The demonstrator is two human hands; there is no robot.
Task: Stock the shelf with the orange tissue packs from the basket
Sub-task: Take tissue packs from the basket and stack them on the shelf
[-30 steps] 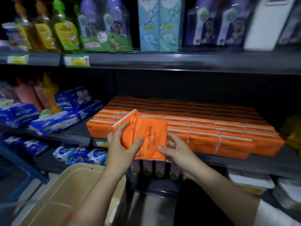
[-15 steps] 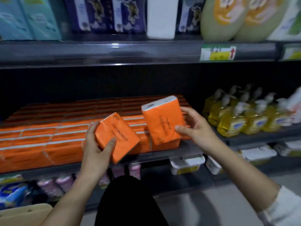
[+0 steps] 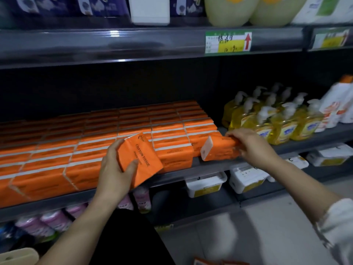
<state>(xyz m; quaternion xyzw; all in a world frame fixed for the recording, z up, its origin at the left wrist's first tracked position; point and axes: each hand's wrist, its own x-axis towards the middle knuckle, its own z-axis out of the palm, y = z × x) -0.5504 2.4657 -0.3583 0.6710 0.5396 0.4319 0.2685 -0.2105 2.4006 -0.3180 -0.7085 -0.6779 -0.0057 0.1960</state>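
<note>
Head: left hand (image 3: 113,170) grips tilted pack (image 3: 143,156), right hand (image 3: 251,147) seemingly another.

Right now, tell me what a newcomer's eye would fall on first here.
The wide block of orange tissue packs filling the middle shelf stands out first. In front of it, the left hand holds a tilted pack, while the right hand grips a second pack lying at the block's right end. Yellow soap bottles stand just right of that.
</note>
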